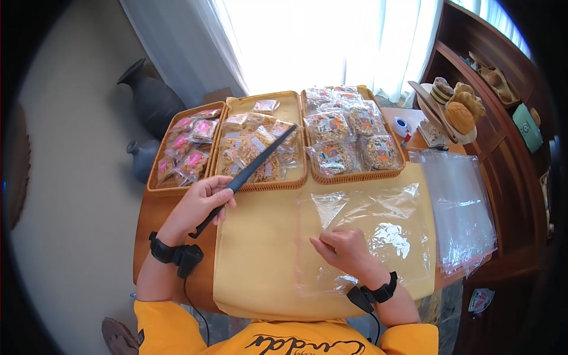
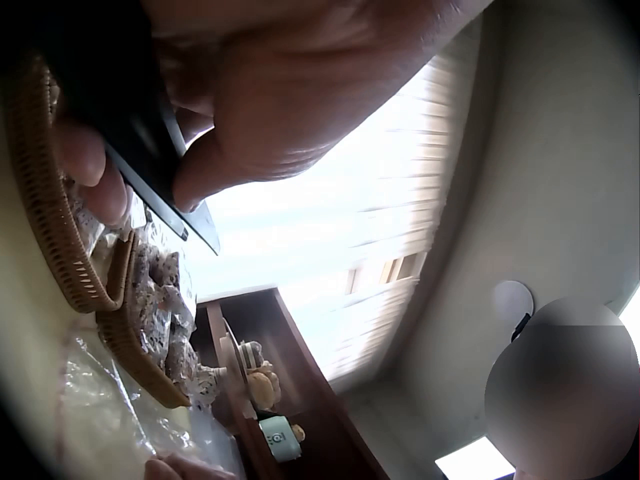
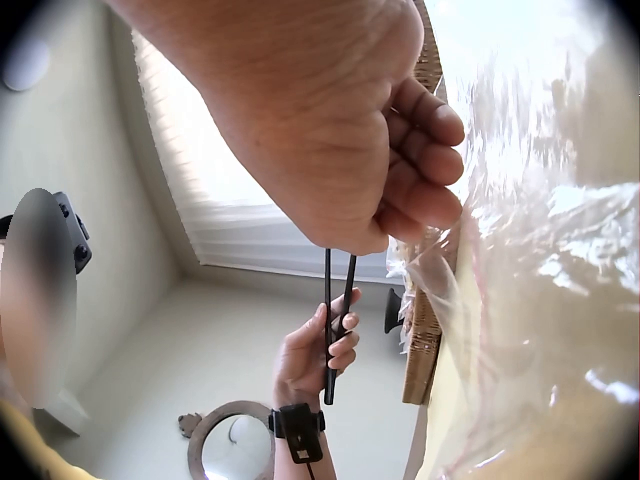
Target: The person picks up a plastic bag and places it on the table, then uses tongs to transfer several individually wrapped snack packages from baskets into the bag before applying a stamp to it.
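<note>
My left hand (image 1: 207,204) grips long black tongs (image 1: 260,161) near their lower end, and their far tip reaches over the middle basket. In the right wrist view the tongs (image 3: 330,350) show two slim arms spread slightly apart. Under the tongs, the middle wicker basket (image 1: 266,186) holds clear-wrapped crispy snack pieces (image 1: 251,148). My right hand (image 1: 346,251) hovers over a large clear plastic bag (image 1: 364,236) lying flat on the yellow cloth. Its fingers (image 3: 430,165) are curled in toward the palm, with nothing held in them.
A left basket (image 1: 171,190) holds pink-labelled packs, and a right basket (image 1: 355,176) holds larger packs. More clear bags (image 1: 464,207) lie at the table's right edge. Behind them are a tape roll (image 1: 402,125) and a bread display (image 1: 458,115). Dark vases (image 1: 151,97) stand beyond the left side.
</note>
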Tool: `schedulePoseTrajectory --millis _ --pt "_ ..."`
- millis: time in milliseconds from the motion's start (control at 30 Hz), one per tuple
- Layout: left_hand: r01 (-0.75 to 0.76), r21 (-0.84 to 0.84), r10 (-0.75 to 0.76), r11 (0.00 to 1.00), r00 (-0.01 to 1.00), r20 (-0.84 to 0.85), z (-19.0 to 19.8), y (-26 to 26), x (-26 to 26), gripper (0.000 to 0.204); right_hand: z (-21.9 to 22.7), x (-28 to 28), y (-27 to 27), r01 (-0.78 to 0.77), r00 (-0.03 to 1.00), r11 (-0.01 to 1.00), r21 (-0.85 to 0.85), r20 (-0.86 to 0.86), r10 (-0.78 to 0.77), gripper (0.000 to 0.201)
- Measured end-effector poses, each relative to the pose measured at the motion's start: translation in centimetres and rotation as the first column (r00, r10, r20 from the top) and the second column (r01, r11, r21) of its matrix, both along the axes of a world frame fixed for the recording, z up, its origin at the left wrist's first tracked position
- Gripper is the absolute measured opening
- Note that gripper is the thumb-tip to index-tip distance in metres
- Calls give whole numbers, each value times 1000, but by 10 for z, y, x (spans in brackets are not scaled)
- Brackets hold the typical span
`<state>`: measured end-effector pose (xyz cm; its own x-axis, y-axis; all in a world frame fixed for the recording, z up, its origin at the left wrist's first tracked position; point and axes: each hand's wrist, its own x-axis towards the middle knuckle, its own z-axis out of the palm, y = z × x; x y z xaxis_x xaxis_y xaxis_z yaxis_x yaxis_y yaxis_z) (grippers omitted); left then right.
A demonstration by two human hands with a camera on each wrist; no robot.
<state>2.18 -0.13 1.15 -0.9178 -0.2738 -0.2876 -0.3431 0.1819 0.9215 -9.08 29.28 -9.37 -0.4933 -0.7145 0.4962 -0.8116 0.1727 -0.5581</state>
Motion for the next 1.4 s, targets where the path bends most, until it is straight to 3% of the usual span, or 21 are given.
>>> schedulePoseTrajectory --millis 67,167,300,533,600,767,833,867,933,1000,1033,1167,1233,1300,1367,1400 --pt "-145 -22 141 989 981 -130 -4 -14 -2 42 1 0 0 -13 1000 1000 13 3 13 34" --pt "-317 -263 261 911 938 -226 -17 -43 -10 42 0 -1 0 -21 1000 1000 17 5 21 34" --pt "-333 -408 316 850 942 -112 -31 -81 -30 39 0 0 -1 -14 1000 1000 17 13 14 35" --pt "-366 -589 367 720 922 -124 -52 -112 -68 29 1 -3 0 -6 1000 998 68 5 6 35" --pt "-245 -871 273 426 952 -135 -68 -118 -71 30 -2 -3 0 -3 1000 999 48 4 2 34" --pt "-272 -842 264 467 951 -160 -74 -102 -61 28 -5 -3 1 -2 1000 998 64 7 1 34" --pt "-488 -829 187 272 872 -452 -69 -80 -52 24 -3 -3 -1 3 1000 998 67 9 -3 34" --pt "-476 -832 180 284 879 -441 -60 -61 -47 24 -2 -3 -1 -7 1000 998 65 12 6 34" --pt "-456 -602 236 655 881 -411 -46 -22 -37 23 0 -3 2 15 999 997 81 29 -17 34" --pt "-201 -388 97 899 957 -272 -61 2 -24 27 1 -3 1 -13 1000 997 81 28 11 34" --pt "-107 -284 47 953 977 -209 -63 21 -19 27 1 -3 1 0 999 996 95 35 -3 34" --pt "-4 -281 -44 960 985 -165 -82 67 -12 27 11 7 3 -69 994 994 86 91 61 8" --pt "-21 -283 -37 959 980 -197 -81 79 -12 27 31 12 10 -77 991 991 112 113 64 17" --pt "-50 -289 -18 956 974 -228 -81 88 -12 27 54 15 21 41 989 985 169 137 -64 43" --pt "-3 -527 -176 850 941 -289 -82 94 -12 31 61 10 39 88 989 975 205 98 -110 45" --pt "0 -519 -175 855 941 -288 -83 99 -12 31 63 7 50 143 986 962 231 52 -159 46"
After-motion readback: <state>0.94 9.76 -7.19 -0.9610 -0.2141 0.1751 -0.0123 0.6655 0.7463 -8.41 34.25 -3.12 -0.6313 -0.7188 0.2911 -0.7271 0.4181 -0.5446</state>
